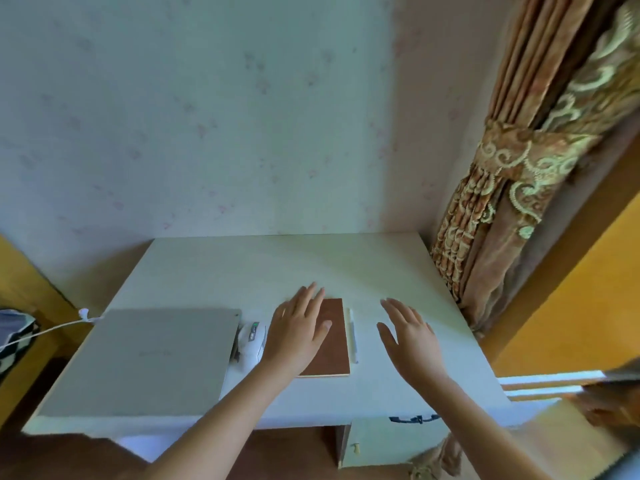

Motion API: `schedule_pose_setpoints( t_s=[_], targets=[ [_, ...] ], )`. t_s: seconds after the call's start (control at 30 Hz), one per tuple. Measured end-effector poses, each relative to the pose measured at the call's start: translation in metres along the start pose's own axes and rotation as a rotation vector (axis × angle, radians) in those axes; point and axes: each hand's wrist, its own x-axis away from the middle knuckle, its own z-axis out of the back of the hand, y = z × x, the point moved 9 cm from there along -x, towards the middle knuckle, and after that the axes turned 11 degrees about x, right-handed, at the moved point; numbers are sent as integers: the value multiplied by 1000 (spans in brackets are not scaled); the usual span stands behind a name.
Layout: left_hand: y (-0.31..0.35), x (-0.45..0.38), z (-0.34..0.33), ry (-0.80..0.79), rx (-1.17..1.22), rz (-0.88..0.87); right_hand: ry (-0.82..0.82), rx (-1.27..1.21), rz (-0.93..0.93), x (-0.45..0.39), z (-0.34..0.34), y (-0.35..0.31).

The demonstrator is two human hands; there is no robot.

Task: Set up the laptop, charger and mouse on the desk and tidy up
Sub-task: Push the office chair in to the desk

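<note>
A closed grey laptop (145,358) lies on the left part of the white desk (263,265). A white charger cable (52,329) runs from its far left corner off the desk edge. A white mouse (251,342) sits just right of the laptop. Beside it lies a brown notebook (334,341), with a white pen (352,336) along its right side. My left hand (299,332) hovers flat over the notebook's left half, fingers spread. My right hand (410,337) is held over bare desk to the right of the pen, empty and with fingers apart.
The desk stands against a pale wall. A tied brown patterned curtain (502,188) hangs at the right rear corner. A drawer with a dark handle (414,419) sits under the front right edge. A patterned bag (14,334) is off the left side.
</note>
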Motion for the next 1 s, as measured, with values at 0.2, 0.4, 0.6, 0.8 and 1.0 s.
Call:
schedule_pose_setpoints(
  t_s=[0.2,0.4,0.6,0.8,1.0],
  targets=[
    [54,10,40,53,-45,-203,160,64,-85,49,62,-2],
    [99,44,17,-75,-4,-374,181,185,-237,131,105,16],
    [186,91,-22,-163,60,-550,151,351,-377,227,146,56],
    [312,106,-55,-276,164,-753,188,476,-578,306,202,131],
    [453,129,-117,-289,242,-983,157,562,-758,388,228,233]
  ],
)
